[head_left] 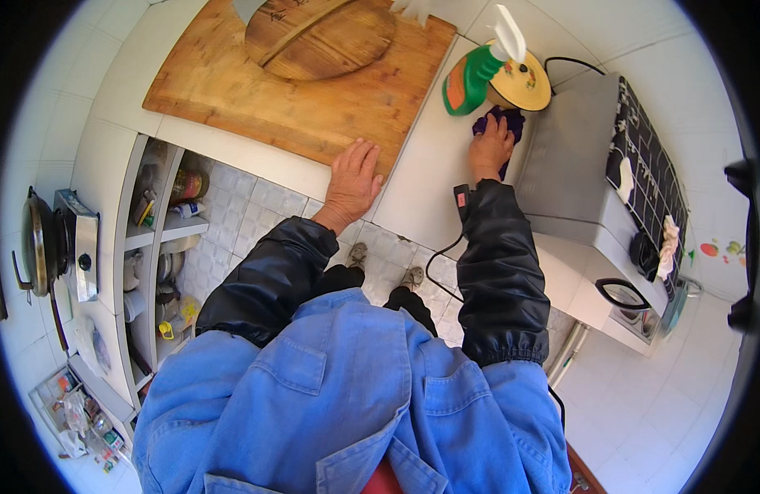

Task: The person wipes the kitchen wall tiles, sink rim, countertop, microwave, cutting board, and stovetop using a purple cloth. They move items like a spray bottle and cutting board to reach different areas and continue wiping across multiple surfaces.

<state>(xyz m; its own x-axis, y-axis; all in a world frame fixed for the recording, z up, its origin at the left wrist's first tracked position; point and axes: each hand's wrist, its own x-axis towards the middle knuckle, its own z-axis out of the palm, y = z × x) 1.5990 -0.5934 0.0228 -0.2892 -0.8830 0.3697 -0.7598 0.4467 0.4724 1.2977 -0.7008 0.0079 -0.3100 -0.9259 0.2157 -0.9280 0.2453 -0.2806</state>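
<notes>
My right hand (490, 151) presses a dark purple cloth (508, 123) onto the white counter (429, 165), its fingers bent over the cloth. Just beyond it stand a green spray bottle (470, 81) with a white trigger head and a yellow lidded pot (520, 82). My left hand (354, 183) lies flat at the near right corner of a large wooden cutting board (207, 74), fingers stretched out and holding nothing. On the board rests a round wooden lid (339, 41) with a bar handle. Part of the cloth is hidden under my right hand.
To the right stands a grey appliance (561, 156) with a black-and-white patterned cover (643, 173). A black cable (433, 267) hangs near my right sleeve. Open shelves (153, 239) with jars and bowls are at the left, and a pan (40, 243) hangs beyond them.
</notes>
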